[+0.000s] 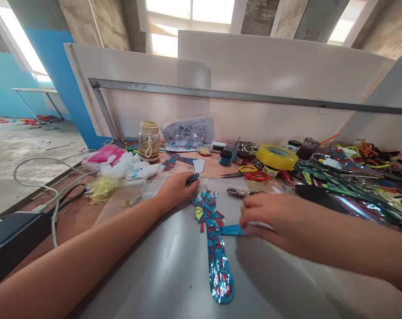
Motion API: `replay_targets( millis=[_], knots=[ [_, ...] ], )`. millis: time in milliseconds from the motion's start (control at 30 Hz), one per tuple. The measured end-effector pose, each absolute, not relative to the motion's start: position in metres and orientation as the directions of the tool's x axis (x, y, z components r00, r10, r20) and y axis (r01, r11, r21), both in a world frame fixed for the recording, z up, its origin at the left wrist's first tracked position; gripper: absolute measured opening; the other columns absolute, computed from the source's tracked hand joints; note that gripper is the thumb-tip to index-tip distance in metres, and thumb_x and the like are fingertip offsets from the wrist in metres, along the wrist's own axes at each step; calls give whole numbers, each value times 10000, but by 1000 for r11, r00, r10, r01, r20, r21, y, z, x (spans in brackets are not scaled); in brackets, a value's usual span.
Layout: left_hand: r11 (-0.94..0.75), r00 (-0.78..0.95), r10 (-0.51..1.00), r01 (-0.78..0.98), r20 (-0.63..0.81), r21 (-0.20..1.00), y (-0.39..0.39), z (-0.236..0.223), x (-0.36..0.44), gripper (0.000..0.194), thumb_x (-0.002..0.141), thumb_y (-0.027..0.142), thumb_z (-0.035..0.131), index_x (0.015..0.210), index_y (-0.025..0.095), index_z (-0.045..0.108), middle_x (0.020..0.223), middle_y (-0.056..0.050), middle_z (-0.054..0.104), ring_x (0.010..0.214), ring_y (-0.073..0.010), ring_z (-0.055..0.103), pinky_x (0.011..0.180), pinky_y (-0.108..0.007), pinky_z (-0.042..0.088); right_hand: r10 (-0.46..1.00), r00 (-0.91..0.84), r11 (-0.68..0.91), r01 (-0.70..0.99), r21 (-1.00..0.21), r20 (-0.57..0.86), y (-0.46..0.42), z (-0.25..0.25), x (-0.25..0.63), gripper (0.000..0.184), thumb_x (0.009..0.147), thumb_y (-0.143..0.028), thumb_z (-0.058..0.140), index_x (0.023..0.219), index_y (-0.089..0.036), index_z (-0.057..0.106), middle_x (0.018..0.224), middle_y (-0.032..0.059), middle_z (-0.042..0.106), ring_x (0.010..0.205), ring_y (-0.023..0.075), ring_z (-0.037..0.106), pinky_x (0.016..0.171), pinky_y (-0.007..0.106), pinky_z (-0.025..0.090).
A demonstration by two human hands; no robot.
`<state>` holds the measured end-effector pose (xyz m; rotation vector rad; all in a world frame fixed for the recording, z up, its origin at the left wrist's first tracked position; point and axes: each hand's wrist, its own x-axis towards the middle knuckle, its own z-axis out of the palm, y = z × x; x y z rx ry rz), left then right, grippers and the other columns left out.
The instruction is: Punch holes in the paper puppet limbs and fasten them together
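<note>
Note cluttered counter before white panel, concrete floor at left. Locate blue figure between left fingers, clenched on dark piece, and right fingers, blurred at blue strip, grip unclear.

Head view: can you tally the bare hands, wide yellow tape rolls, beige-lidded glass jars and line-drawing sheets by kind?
Bare hands: 2 (left hand, right hand)
Yellow tape roll: 1
Beige-lidded glass jar: 1
Line-drawing sheet: 1
Total: 5
</note>
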<state>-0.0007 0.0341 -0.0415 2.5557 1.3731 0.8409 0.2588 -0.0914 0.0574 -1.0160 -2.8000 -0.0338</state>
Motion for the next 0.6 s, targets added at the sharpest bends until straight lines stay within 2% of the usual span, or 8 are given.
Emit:
replay_targets(
  millis=[33, 133, 267, 333, 467, 600],
  knots=[
    [-579, 432, 801, 735, 414, 353, 34, -41, -1, 265, 939, 374, 466, 774, 193, 569, 748, -27, 635, 707, -188, 567, 617, -286, 327, 627, -769, 774, 634, 18, 124, -76, 57, 252, 160, 907, -206, 605, 800, -244, 717, 789, 9, 659, 672, 145, 608, 604, 270, 431],
    [-571, 427, 805, 746, 412, 343, 33, -41, 0, 275, 938, 379, 469, 766, 192, 575, 747, -28, 643, 700, -186, 570, 611, -282, 325, 626, -737, 738, 665, 112, 254, -32, 50, 231, 148, 925, -219, 604, 871, -207, 741, 892, 56, 668, 782, 183, 614, 647, 293, 404],
    [-577, 444, 801, 752, 401, 319, 32, -40, 0, 261, 940, 365, 472, 786, 195, 598, 773, -26, 669, 726, -187, 594, 613, -275, 332, 681, -657, 695, 719, -2, 322, 11, 24, 208, 146, 929, -240, 623, 945, -217, 766, 930, 59, 677, 813, 171, 607, 669, 279, 384],
    [-574, 446, 803, 759, 395, 308, 32, -40, 1, 251, 936, 363, 481, 798, 196, 608, 778, -29, 678, 729, -191, 602, 607, -276, 332, 697, -635, 678, 735, -17, 333, 24, 8, 201, 132, 916, -230, 643, 940, -211, 772, 916, 62, 681, 843, 173, 605, 688, 274, 384],
    [-569, 449, 806, 767, 387, 297, 33, -41, 1, 266, 936, 375, 480, 805, 192, 621, 790, -45, 687, 737, -208, 610, 602, -282, 339, 736, -579, 631, 774, -45, 350, 32, -19, 198, 152, 918, -221, 640, 869, -167, 773, 806, 65, 666, 774, 166, 584, 672, 271, 383],
    [-594, 478, 792, 745, 379, 302, 31, -39, 1, 247, 942, 366, 478, 876, 196, 644, 863, -46, 702, 811, -213, 626, 661, -285, 382, 750, -543, 605, 793, -62, 377, 28, -32, 200, 195, 940, -258, 612, 904, -149, 769, 828, 82, 647, 801, 180, 576, 697, 280, 384]
  ],
)
